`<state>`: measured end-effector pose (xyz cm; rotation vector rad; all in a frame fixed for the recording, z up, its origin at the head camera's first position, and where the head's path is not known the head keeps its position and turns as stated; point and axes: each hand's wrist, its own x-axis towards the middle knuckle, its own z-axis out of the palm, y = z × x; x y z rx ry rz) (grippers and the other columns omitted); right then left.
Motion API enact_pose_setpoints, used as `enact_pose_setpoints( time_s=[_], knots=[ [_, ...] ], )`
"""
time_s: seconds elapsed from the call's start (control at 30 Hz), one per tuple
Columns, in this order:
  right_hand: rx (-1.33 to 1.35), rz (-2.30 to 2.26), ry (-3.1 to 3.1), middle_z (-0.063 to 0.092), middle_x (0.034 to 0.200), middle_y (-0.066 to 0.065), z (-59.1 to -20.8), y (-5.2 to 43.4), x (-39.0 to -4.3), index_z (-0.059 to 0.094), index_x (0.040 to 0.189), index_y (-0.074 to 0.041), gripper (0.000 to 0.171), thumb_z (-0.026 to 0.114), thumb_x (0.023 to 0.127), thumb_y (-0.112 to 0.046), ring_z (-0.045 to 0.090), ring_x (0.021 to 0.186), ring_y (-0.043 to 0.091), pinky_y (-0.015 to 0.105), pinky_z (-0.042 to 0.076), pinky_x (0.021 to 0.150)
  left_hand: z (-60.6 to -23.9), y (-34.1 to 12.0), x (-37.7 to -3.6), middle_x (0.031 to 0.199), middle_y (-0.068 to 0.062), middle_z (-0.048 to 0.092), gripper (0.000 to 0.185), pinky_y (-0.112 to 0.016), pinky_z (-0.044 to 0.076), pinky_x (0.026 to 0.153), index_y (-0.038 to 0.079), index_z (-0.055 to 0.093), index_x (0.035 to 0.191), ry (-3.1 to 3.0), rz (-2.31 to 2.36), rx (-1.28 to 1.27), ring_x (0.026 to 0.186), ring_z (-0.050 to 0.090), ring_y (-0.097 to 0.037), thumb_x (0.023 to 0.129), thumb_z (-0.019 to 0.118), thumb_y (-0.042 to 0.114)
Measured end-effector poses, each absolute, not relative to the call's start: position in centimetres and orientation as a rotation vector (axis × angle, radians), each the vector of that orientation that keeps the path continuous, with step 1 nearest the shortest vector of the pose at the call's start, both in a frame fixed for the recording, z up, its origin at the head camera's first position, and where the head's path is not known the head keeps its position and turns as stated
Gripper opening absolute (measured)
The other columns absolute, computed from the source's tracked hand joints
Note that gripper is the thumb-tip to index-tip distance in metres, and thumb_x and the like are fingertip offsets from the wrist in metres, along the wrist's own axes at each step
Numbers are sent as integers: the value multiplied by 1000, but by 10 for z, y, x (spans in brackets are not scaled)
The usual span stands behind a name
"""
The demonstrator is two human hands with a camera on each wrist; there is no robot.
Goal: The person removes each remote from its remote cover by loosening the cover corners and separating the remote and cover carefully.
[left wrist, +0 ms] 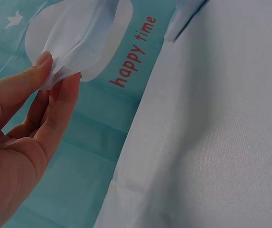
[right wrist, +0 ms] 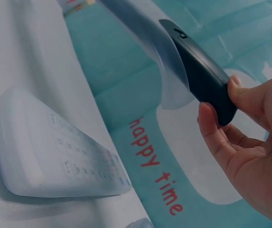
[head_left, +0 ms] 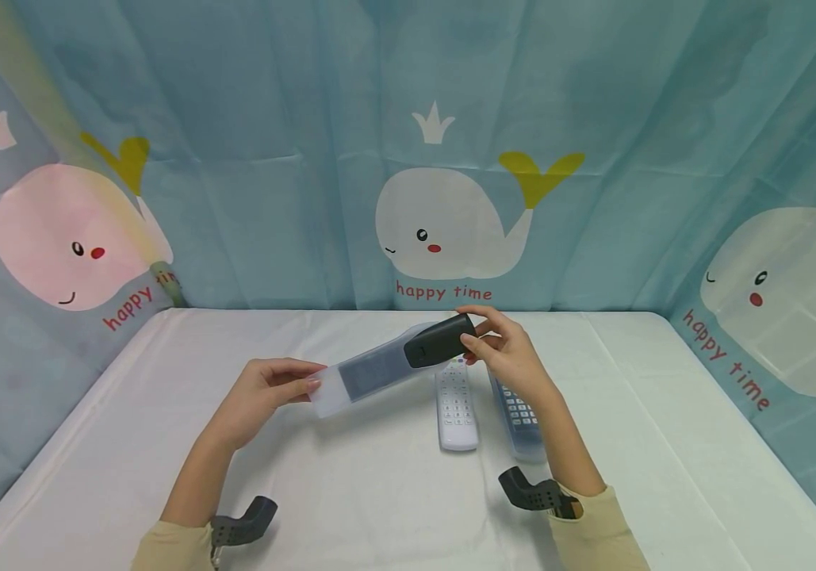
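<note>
- My left hand (head_left: 265,396) pinches the closed end of a translucent silicone sleeve (head_left: 368,373); thumb and forefinger are pressed together on the thin material, as the left wrist view confirms (left wrist: 62,61).
- My right hand (head_left: 511,357) grips the exposed end of a black remote (head_left: 442,341); the thumb sits on one side and the fingertips (right wrist: 211,128) on the other.
- The black remote is held in the air above the worktop (head_left: 350,492), between my two hands, tilted so that its right end is higher than its left.
- Most of the black remote's length lies inside the silicone sleeve; the dark end nearest my right hand projects from the sleeve opening. The right wrist view shows the sleeve rim (right wrist: 171,90) standing loose around the black body (right wrist: 202,80).
- A white remote (head_left: 456,404) lies flat on the worktop, just below the held remote, keys up. Whether it wears a cover I cannot tell.
- A dark remote in a clear cover (head_left: 518,416) lies beside the white remote, on its right, partly hidden under my right wrist.
- The two remotes on the worktop lie near each other but apart, roughly parallel.
- Both forearms carry a dark wrist mount (head_left: 532,493) above a pale yellow cuff (head_left: 596,527).
- A teal curtain with whale prints and the words "happy time" (head_left: 443,289) encloses the worktop at the back and sides.
</note>
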<state>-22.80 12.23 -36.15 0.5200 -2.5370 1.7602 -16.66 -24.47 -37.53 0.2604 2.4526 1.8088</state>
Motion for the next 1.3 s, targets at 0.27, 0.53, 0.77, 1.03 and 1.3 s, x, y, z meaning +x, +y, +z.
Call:
enact_pose_setpoints(
  time_s=[0.27,0.53,0.77,1.03,1.3],
  knots=[
    [518,1764,-2535,62,108,22,-361,124,-228,57,148,-9,45,65,104,-4,75,87,29,25,59,77,-374,-244,-166,126,-21,72,34,-23,62,86,-9,70,129,2459,1802,259,95,72,-8,99,73,7],
    [522,1775,-2520,62,109,23,-360,125,-228,56,148,-7,45,65,104,-3,75,87,25,24,59,77,-374,-245,-166,126,-22,71,34,-23,62,86,-10,69,129,2455,1806,254,94,72,-7,99,73,6],
    [535,1792,-2497,62,109,23,-360,127,-228,56,148,-7,45,65,104,-4,74,88,35,24,58,77,-374,-246,-166,126,-22,71,34,-22,61,86,-9,70,129,2461,1803,251,95,71,-8,99,73,7],
    [534,1780,-2505,62,109,23,-360,128,-228,57,147,-7,44,65,104,-4,74,89,36,24,58,77,-374,-248,-165,125,-21,72,34,-22,61,86,-8,70,129,2481,1782,240,93,71,-9,99,73,8],
    [527,1784,-2507,61,109,22,-359,128,-228,57,148,-7,45,64,104,-4,75,87,27,24,57,77,-373,-249,-165,122,-17,73,34,-22,61,86,-8,71,129,2485,1785,248,92,72,-10,99,73,9]
  ],
)
